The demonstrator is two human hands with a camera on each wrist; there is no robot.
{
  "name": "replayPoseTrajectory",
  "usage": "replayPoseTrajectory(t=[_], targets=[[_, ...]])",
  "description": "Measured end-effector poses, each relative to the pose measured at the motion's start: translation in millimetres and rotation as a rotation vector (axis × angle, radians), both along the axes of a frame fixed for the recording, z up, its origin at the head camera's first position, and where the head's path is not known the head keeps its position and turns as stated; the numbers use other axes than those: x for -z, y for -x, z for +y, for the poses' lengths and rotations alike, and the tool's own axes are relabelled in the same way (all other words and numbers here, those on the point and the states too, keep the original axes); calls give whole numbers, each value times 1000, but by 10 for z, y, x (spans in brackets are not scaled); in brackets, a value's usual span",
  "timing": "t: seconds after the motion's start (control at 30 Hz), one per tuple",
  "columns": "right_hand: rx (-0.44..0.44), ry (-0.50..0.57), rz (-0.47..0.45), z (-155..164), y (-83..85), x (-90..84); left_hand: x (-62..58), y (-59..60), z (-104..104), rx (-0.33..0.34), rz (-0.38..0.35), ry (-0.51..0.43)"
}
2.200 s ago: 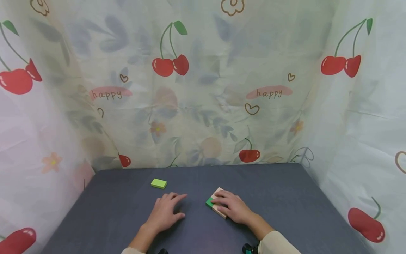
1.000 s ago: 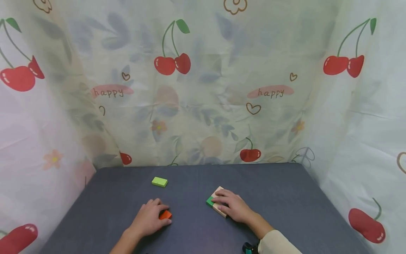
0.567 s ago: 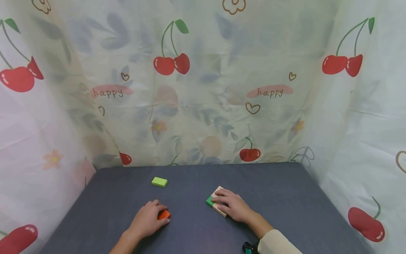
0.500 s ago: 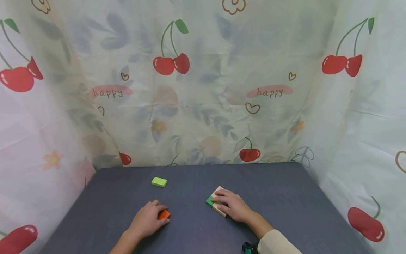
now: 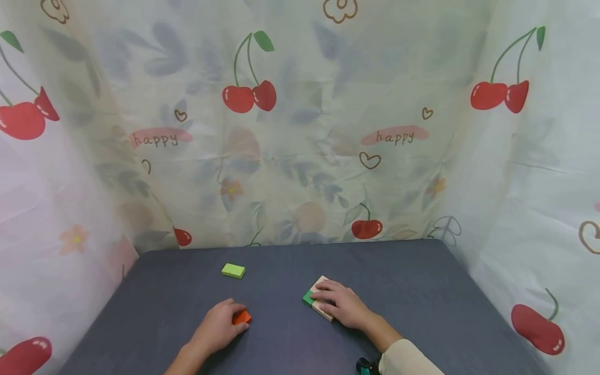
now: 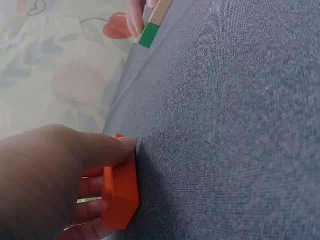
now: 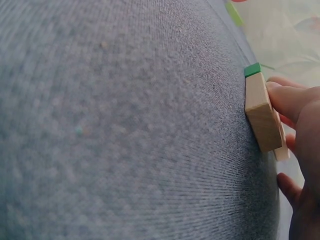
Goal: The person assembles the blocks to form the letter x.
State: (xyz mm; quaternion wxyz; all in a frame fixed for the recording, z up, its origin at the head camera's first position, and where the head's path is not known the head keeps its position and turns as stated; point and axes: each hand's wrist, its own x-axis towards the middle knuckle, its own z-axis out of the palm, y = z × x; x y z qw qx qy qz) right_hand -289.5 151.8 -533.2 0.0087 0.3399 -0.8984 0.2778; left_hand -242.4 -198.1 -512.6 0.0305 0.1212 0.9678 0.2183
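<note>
The place is a small workspace screened off like a booth; which kind of building holds it cannot be told. Pale, creased sheeting printed with red cherries [image 5: 300, 125] hangs at ten, twelve and two o'clock around a flat, dark grey-blue, fabric-topped table [image 5: 398, 281] at six.

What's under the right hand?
Showing at the edges of the right hand: a green block and pale wooden blocks touching it. The middle is covered by the hand, so I can't tell whether more pieces sit there.
</note>
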Motion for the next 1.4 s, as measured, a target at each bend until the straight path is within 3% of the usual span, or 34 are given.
replayPoseTrajectory(t=[0.53,1.4], targets=[[-10,7,4,-6,-11,-1,33,29,71,65,67,-62],[1,1,-23,2,6,-18,123,36,518,78,213,-155]])
